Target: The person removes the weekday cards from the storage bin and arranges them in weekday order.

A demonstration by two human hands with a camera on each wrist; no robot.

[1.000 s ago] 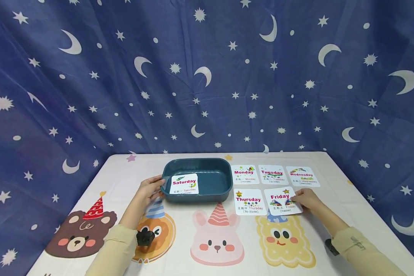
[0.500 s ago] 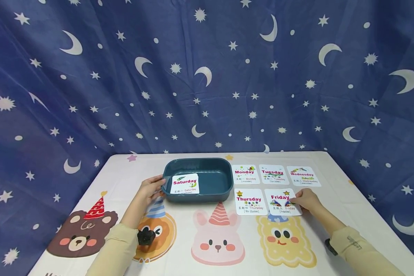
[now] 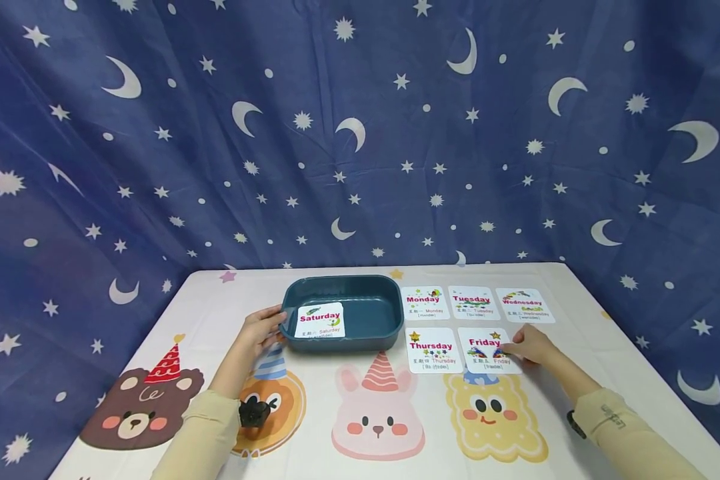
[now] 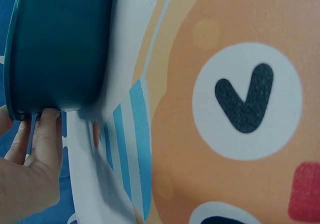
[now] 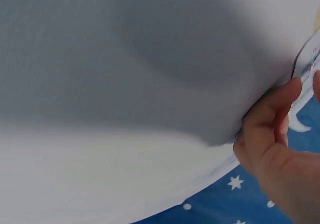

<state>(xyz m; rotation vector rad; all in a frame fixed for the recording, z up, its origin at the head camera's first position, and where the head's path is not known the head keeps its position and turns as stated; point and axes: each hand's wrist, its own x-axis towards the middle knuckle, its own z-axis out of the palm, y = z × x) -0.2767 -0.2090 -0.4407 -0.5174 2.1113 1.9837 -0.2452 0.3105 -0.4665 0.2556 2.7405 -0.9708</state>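
My left hand [image 3: 263, 327] grips the left end of a dark teal plastic bin [image 3: 375, 343], thumb at the rim and fingers against its outer wall in the left wrist view. Inside the bin leans a white Saturday card [image 3: 320, 321]. At the right, my right hand [image 3: 531, 345] pinches the right edge of the Friday card [image 3: 486, 363], which lies flat on the table. The right wrist view shows curled fingers [image 5: 272, 103] right at that card's edge. Left of it lies the Thursday card [image 3: 435, 360].
Behind them, the Monday [image 3: 426, 304], Tuesday [image 3: 474, 304] and Wednesday [image 3: 525, 307] cards form a row right of the bin. A cartoon-printed white tablecloth [image 3: 312, 413] covers the table. A blue star-and-moon curtain [image 3: 360, 200] hangs behind.
The Friday card has gone from slightly tilted to flat, squared beside Thursday, with my right hand still at its edge. My left hand and the bin have stayed put.
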